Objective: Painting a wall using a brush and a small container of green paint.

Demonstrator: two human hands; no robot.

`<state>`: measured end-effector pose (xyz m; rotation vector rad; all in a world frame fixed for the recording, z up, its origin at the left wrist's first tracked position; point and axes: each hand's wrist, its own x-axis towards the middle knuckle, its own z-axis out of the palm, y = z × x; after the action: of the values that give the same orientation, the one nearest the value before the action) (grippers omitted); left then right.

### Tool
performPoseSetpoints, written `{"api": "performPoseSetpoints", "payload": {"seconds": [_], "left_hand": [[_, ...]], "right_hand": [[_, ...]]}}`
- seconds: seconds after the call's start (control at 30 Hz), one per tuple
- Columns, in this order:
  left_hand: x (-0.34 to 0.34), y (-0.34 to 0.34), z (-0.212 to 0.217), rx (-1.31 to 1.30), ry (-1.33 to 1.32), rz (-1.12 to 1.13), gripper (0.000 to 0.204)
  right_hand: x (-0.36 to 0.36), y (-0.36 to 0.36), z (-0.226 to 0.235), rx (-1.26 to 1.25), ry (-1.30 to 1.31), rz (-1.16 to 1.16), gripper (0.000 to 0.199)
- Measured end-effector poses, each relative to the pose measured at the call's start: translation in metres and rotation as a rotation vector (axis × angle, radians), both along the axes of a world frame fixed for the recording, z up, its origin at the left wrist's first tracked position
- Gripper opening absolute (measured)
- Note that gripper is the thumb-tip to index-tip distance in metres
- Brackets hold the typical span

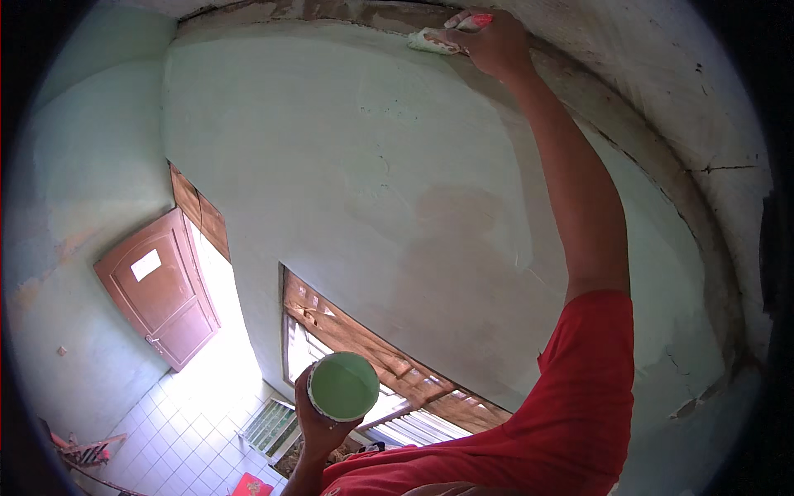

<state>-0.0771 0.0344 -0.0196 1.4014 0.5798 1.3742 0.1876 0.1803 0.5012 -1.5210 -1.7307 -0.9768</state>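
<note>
My right hand [492, 45] is raised high, its fingers closed round a paintbrush [433, 41]. Pale green paint coats the brush head, and a bit of red shows at the fingers. The bristles touch or nearly touch the upper edge of the pale green wall [331, 149], just under a bare grey-brown band [364, 11]. Low down, my left hand [318, 422] grips a round paint tub [344, 387] from its side and below. Green paint shows inside the tub, whose open top faces up toward me.
A brown door [161, 285] stands open at the left, with bright light beside it. Below the wall is a window with a wooden frame [372, 343]. White floor tiles [178, 438] lie far beneath, with a red object [252, 485] on them. The whitish ceiling [662, 74] slopes overhead.
</note>
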Motion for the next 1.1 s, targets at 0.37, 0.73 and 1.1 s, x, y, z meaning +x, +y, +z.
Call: {"api": "performPoseSetpoints", "payload": {"seconds": [0.37,0.73,1.1], "left_hand": [[-0.003,-0.013,0.014,-0.013,-0.023,-0.011,0.104],[-0.004,-0.018,0.005,0.005,-0.003,-0.030,0.104],[0.001,-0.020,0.009,0.047,0.023,0.014,0.104]], "right_hand": [[0.027,-0.045,-0.001,0.016,-0.027,-0.098,0.032],[0.023,-0.104,-0.001,0.088,0.045,-0.146,0.029],[0.005,-0.006,0.004,-0.175,0.240,0.122,0.026]]}}
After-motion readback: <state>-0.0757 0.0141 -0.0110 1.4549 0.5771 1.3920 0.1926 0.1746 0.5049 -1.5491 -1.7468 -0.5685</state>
